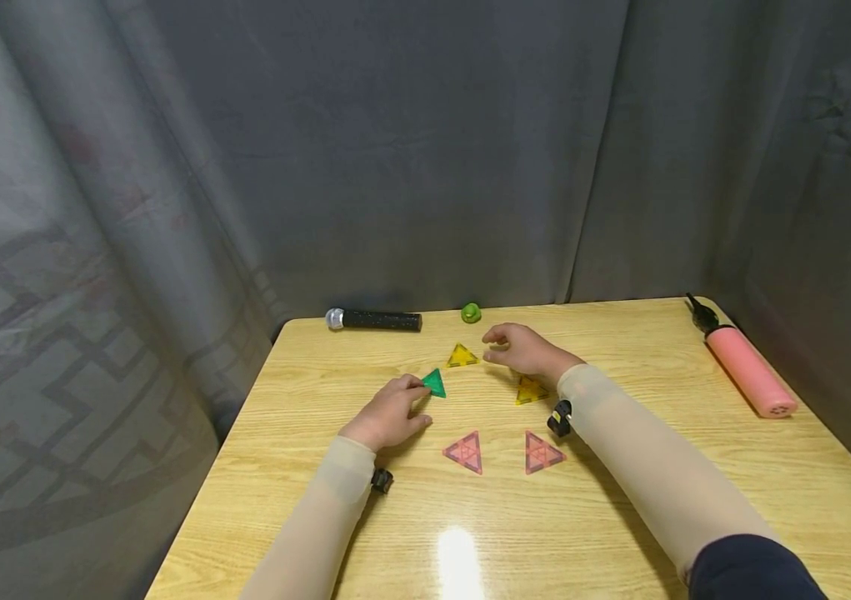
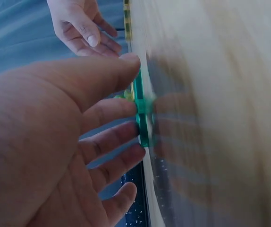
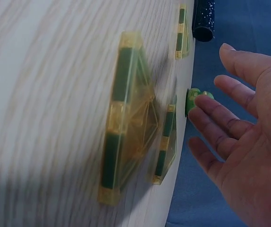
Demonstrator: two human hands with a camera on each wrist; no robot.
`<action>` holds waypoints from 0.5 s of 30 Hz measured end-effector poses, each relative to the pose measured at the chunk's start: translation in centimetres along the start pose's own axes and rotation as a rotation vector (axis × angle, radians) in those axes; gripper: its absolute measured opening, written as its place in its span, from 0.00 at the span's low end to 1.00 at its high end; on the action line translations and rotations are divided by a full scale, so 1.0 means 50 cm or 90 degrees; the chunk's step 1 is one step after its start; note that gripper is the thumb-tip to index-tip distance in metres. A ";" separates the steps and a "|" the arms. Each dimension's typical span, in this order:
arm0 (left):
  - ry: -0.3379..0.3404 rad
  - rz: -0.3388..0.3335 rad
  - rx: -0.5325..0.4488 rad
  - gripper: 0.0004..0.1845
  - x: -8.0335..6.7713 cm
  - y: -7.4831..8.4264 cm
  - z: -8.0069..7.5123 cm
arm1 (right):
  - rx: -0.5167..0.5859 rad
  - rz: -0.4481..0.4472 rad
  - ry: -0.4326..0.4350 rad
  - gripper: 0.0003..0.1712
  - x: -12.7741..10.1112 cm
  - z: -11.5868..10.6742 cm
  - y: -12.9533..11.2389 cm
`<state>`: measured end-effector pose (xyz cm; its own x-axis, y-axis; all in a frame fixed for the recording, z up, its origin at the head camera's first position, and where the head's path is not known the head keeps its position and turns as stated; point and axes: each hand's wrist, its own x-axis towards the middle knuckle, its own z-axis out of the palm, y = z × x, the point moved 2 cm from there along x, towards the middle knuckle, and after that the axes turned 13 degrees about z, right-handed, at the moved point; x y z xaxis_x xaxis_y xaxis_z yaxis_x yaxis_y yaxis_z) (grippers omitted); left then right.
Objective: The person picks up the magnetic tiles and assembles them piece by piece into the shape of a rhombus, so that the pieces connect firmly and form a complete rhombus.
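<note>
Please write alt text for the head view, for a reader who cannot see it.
A person's left hand touches a green triangular tile on a wooden table; the right hand hovers near yellow tiles. Two pink tiles lie nearer; a microphone, green object and pink pump lie near the edges.

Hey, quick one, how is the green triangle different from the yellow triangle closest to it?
Contact: the left hand has its fingertips at the green triangle, while no fingertip is on the yellow triangle.
View: fingers partly cover the green triangle in the head view; the yellow triangle shows whole.
Place: the green triangle lies nearer the person and farther left than the yellow triangle.
Shared: both are triangular.
</note>
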<state>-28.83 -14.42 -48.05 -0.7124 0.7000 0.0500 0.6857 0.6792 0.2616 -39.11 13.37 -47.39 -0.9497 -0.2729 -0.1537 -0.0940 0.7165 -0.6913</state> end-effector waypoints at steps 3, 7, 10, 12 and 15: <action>0.000 -0.007 -0.002 0.32 -0.009 -0.005 -0.001 | 0.001 -0.002 -0.005 0.24 0.001 0.001 -0.002; 0.010 -0.020 -0.022 0.33 -0.018 -0.010 0.000 | 0.002 0.001 -0.009 0.25 0.002 0.003 -0.004; 0.013 -0.037 -0.035 0.35 -0.025 -0.014 0.000 | -0.003 0.004 -0.008 0.25 0.002 0.004 -0.008; 0.016 -0.041 -0.044 0.36 -0.028 -0.016 0.001 | -0.010 0.008 -0.007 0.25 0.002 0.005 -0.011; 0.021 -0.044 -0.055 0.36 -0.033 -0.018 0.001 | -0.021 0.019 -0.008 0.25 0.003 0.007 -0.014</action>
<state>-28.28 -16.19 -48.41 -0.7625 0.6442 0.0599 0.6210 0.7027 0.3473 -39.08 12.59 -47.16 -0.9483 -0.2589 -0.1834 -0.0752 0.7450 -0.6628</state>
